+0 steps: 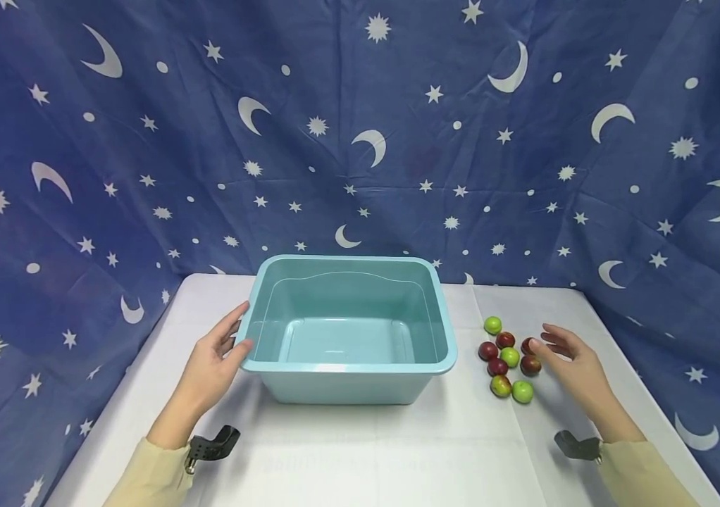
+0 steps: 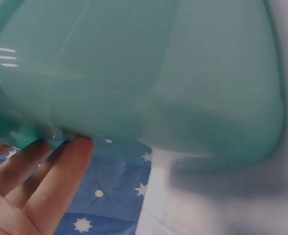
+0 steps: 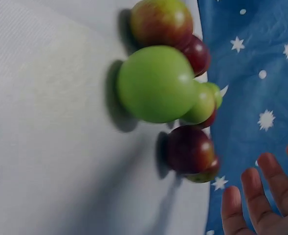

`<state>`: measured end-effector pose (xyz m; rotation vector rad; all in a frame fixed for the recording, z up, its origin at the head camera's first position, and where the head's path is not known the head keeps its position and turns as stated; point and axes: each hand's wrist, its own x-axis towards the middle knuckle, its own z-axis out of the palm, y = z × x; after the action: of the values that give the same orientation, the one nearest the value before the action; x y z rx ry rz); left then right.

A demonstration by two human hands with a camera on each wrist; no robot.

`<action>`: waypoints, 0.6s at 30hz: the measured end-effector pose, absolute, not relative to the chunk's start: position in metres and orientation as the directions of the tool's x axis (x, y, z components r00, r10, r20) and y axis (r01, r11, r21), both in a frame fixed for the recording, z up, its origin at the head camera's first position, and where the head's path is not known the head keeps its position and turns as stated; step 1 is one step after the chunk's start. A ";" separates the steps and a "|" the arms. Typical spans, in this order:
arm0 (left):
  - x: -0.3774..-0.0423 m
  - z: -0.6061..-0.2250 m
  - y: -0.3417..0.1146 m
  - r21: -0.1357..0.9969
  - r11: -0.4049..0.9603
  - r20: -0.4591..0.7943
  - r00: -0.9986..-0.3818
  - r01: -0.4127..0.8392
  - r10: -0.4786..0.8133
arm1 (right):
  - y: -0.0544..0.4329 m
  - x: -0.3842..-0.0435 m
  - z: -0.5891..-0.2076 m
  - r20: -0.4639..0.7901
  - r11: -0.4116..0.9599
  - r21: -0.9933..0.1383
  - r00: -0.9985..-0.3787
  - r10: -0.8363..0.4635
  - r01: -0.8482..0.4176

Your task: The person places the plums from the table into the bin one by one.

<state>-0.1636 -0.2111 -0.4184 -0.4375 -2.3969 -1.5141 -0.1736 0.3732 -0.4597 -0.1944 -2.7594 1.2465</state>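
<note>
A light teal plastic basin (image 1: 347, 389) stands on the white table. My left hand (image 1: 210, 366) is at its left side, with fingertips and thumb touching the rim. In the left wrist view, the fingers (image 2: 65, 181) look fairly straight against the basin's edge (image 2: 207, 98). To the right of the basin lies a loose cluster of small red and green fruits that look like apples, among them a green one (image 1: 522, 391) and a red-green one (image 1: 501, 385). My right hand (image 1: 575, 362) hovers at the cluster's right side with spread, slightly bent fingers and nothing held.
A white cloth covers the table (image 1: 360, 458). Behind and at both sides hangs a dark blue curtain (image 1: 398, 211) with white moons and stars, close to the basin's back. Each wrist carries a black camera mount (image 1: 214, 445).
</note>
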 end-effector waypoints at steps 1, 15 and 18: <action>-0.164 -0.420 -0.211 0.824 0.402 0.392 -0.914 0.400 0.105 | 0.374 -0.174 -0.462 0.017 0.644 -0.758 -0.985 0.174 0.101; -0.167 -0.433 -0.212 0.851 0.304 0.418 -0.903 0.429 0.104 | 0.390 -0.175 -0.499 -0.150 0.601 -0.751 -0.956 0.252 0.276; -0.168 -0.432 -0.214 0.852 0.297 0.417 -0.902 0.431 0.110 | 0.391 -0.178 -0.505 -0.158 0.594 -0.751 -0.951 0.265 0.290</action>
<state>-0.1683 -0.2141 -0.4325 -0.4924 -2.2895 -1.6389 -0.1776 0.3914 -0.5051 -0.4927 -2.8305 1.3421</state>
